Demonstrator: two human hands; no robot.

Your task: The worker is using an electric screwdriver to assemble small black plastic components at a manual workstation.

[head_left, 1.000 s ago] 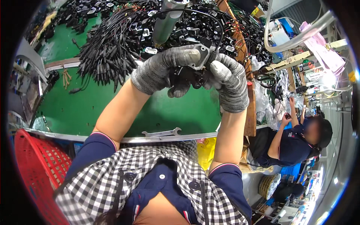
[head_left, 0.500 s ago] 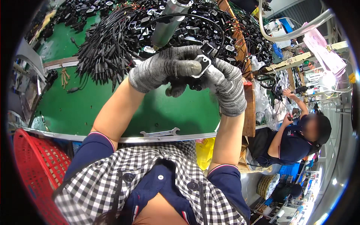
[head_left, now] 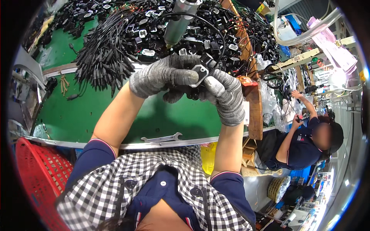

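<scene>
The green table runs off the top and left of the view, and its far half is buried under a heap of black cables, too tangled to tell one lead from another. A red basket is cut off at the lower left edge. A grey metal cylinder hangs down from the top, its upper end out of view. A wrench lies flat on the table's near edge.

Both gloved hands are up over the table. The left hand curls its fingers closed round a small black part with a pale face, thumb tip pressed at its left edge. The right hand clamps it from the right side and beneath. The part sits between the two thumbs; its lower body is hidden behind the gloves.
</scene>
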